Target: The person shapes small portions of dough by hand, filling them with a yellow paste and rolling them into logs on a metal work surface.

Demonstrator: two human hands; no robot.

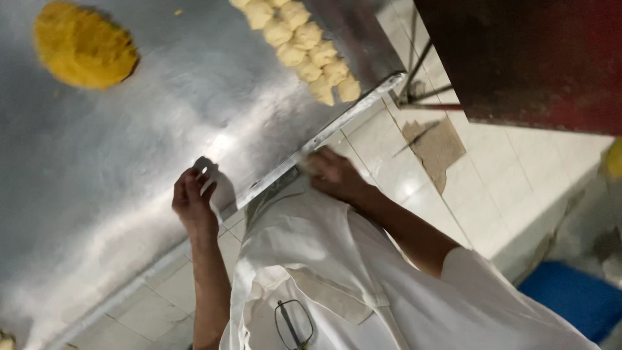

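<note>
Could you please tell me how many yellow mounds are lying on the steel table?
1: a yellow mound at the far left of the steel table, apart from the pale dough balls; more may lie beyond the frame.

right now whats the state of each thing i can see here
left hand: open, empty, fingers curled over the table edge
right hand: at the table edge, grip unclear
steel table: shiny, mostly bare
dough balls: pale, raw, bunched in rows near the edge
yellow mound: heaped, untouched
floor tile: broken, patch exposed
glasses: hanging on shirt
</note>
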